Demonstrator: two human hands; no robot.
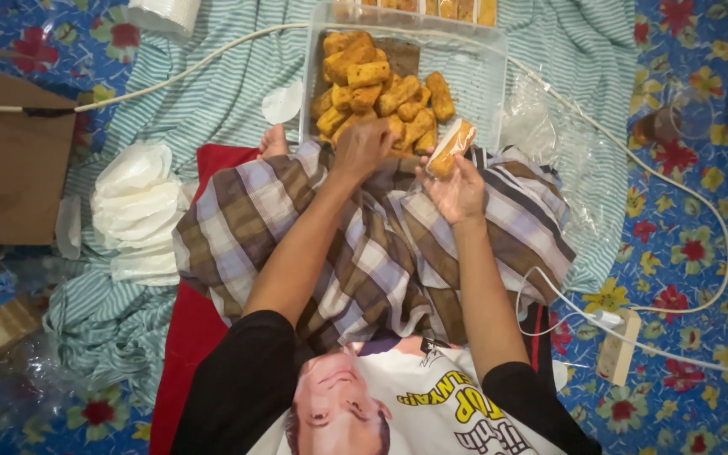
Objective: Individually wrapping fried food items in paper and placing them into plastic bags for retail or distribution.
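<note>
Right hand pinches a clear-wrapped snack; left hand, grip closed, touches the fried pieces.

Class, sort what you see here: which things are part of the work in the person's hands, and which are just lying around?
In use:
left hand on the pile of fried snacks
clear tray
right hand holding a wrapped snack
plastic wrappers

Lying about:
cardboard box
white cable
power strip
stack of white paper
</note>
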